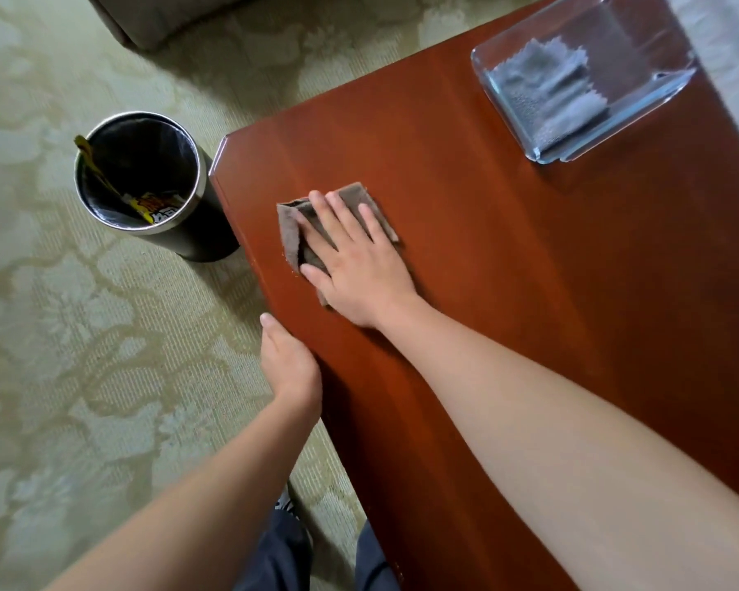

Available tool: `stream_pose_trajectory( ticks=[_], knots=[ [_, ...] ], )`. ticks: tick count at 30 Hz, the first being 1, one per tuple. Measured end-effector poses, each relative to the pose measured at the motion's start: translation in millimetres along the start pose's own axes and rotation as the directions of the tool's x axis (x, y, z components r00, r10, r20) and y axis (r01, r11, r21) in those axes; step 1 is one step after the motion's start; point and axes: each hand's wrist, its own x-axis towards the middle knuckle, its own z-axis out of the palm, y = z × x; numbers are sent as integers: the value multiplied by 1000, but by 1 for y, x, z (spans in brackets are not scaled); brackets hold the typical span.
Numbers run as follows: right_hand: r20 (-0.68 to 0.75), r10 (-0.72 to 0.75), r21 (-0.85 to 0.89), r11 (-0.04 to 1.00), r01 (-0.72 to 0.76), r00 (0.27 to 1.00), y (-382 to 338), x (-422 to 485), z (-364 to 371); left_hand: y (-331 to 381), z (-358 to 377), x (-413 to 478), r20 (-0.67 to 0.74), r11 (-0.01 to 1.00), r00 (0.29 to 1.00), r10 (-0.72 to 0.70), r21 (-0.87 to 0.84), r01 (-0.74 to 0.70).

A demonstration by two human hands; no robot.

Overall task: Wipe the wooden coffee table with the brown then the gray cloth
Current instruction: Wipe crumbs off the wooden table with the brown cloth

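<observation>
Two bare hands show in the lower and middle parts of the frame. The right hand [350, 266] lies flat, palm down, on the brown cloth [291, 232], its fingers [342, 215] spread slightly apart and pressing the cloth onto the table [508, 292] rather than pinching it. The cloth is folded and rumpled, and its edges stick out past the fingertips toward the upper left and along the thumb side. It sits near the table's left edge, a little below the clipped corner at centre left.

The left hand [289, 364] rests against the table's left edge, lower in the frame than the cloth, with the thumb tip on top of the rim. The other fingers curl out of sight over the edge, so whether they grip it cannot be told.

At the upper right of the frame a clear glass dish [675, 85] stands on the table, well apart from both hands. Inside it lies the gray cloth [542, 87], folded, with a zigzag-cut edge.

On the patterned pale carpet [60, 356] at the left, just beside the table's corner, stands a dark cylindrical bin [146, 177] with a metal rim and a black liner; a yellow printed wrapper lies inside. Dark trouser legs show at the bottom centre.
</observation>
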Motion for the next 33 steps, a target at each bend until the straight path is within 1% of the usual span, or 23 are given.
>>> stream_pose_trajectory(
  ticks=[2,5,7,9,11,13,15,17,19,23,28,33],
  knots=[
    [-16,136,36,990,-135,991,19,-27,3,11,4,-2,-43,999,999,7,43,-6],
    [-31,329,52,944,-327,944,56,-94,12,44,16,13,-129,994,990,-49,88,61],
    [-8,441,49,897,-440,897,80,-140,20,68,23,22,-187,988,981,-61,126,86],
    [19,553,61,831,-553,833,96,-173,25,80,30,26,-244,985,969,-47,151,86],
    [45,616,50,785,-617,787,101,-189,30,79,36,29,-299,979,954,-18,188,77],
    [44,647,54,759,-649,761,99,-186,32,77,40,29,-349,972,937,-1,218,83],
    [22,654,56,755,-654,756,96,-166,28,79,41,27,-378,962,926,-4,251,106],
    [-10,618,67,784,-617,786,96,-134,22,81,41,26,-394,959,919,-7,257,117],
    [-49,590,79,807,-586,806,100,-90,14,82,41,24,-408,959,913,-3,259,119],
    [-109,565,93,825,-557,818,114,0,-5,84,41,22,-424,959,906,-7,253,126],
    [-95,504,78,864,-498,859,134,82,-19,88,40,21,-417,954,908,-32,260,153],
    [-63,443,55,896,-440,894,140,120,-29,85,37,23,-415,951,909,-37,264,159]
  ],
)
